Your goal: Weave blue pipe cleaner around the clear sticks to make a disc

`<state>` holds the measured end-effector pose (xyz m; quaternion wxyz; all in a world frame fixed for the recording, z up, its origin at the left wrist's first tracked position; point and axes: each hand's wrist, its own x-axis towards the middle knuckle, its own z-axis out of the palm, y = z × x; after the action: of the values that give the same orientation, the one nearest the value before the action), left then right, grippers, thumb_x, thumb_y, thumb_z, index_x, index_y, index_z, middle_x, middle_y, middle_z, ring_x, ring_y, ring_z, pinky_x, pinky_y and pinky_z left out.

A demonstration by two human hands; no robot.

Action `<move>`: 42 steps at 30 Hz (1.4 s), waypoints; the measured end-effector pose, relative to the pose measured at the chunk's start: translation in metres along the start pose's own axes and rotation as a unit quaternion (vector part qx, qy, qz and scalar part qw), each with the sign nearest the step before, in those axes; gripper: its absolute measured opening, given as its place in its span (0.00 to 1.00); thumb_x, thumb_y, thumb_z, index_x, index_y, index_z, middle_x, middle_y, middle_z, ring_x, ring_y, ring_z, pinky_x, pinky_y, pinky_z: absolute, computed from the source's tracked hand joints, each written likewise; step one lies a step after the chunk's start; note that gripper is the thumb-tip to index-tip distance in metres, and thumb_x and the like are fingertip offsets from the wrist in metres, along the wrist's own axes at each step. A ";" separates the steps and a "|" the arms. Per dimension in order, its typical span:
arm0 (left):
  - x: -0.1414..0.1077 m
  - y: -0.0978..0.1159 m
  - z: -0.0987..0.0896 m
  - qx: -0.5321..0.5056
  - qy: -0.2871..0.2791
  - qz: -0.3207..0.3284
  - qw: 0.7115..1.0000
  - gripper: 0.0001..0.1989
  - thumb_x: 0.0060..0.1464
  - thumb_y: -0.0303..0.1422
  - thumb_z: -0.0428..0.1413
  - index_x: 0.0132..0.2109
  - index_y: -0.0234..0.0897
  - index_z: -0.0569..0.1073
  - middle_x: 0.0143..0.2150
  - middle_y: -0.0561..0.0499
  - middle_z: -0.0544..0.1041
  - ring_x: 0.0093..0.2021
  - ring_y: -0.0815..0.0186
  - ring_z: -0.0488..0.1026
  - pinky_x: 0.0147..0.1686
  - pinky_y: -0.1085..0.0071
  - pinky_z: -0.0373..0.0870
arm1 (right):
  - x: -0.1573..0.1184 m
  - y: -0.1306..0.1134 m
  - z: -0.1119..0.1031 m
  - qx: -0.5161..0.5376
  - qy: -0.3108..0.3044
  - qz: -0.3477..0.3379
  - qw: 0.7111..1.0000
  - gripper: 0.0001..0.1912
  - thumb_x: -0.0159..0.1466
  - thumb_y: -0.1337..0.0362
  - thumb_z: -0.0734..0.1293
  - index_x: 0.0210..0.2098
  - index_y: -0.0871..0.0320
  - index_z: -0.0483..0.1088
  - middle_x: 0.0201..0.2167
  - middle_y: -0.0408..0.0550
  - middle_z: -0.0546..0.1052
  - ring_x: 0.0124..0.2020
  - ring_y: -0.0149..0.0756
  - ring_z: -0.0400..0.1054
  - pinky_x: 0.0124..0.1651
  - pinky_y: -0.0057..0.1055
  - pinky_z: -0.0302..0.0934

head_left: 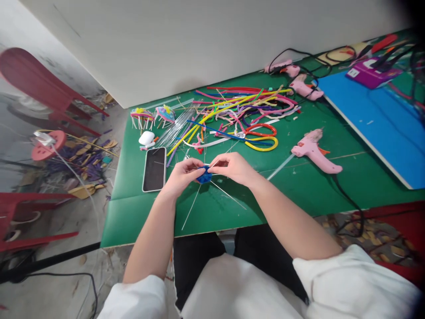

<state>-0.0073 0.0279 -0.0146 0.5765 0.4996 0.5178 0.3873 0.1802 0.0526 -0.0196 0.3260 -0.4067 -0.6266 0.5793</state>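
Green table [129,212] below the disc [205,178]; your left hand [182,175] pinches it, right hand [235,168] pinches at its edge. Likely light, bendable: grip the rim.

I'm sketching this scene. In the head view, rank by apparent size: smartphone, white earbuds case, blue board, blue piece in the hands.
1. Blue board
2. Smartphone
3. White earbuds case and blue piece: unsure; they look alike, and the piece is partly covered.

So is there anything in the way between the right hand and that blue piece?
Nothing visible. The right hand's fingertips are right at the edge of the blue piece, which the left hand holds. The scissors and phone lie clear of that spot.
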 end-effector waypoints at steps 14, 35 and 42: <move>0.002 -0.004 0.003 -0.012 0.038 0.048 0.998 0.10 0.42 0.34 0.64 0.33 0.36 0.75 0.27 0.55 0.73 0.25 0.73 0.70 0.24 0.77 0.68 | 0.004 0.006 0.009 0.084 0.043 0.031 0.995 0.11 0.49 0.59 0.71 0.27 0.60 0.72 0.25 0.43 0.75 0.28 0.29 0.67 0.35 0.30 0.61; 0.003 -0.008 0.003 -0.026 0.043 0.074 0.996 0.08 0.43 0.34 0.64 0.31 0.35 0.76 0.27 0.54 0.76 0.26 0.74 0.70 0.28 0.76 0.68 | 0.007 0.016 0.011 0.082 0.041 -0.050 0.995 0.09 0.52 0.58 0.70 0.28 0.57 0.72 0.26 0.41 0.74 0.28 0.29 0.67 0.36 0.30 0.62; 0.002 -0.002 0.006 0.000 0.037 0.084 0.996 0.09 0.42 0.35 0.64 0.29 0.34 0.75 0.26 0.54 0.74 0.26 0.73 0.69 0.29 0.74 0.67 | 0.005 0.013 0.012 0.094 0.042 -0.023 0.994 0.10 0.51 0.57 0.71 0.25 0.58 0.72 0.22 0.41 0.74 0.27 0.29 0.68 0.35 0.30 0.63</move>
<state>-0.0008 0.0280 -0.0171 0.5222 0.5264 0.4952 0.4528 0.1688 0.0508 -0.0342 0.4023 -0.3839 -0.5646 0.6099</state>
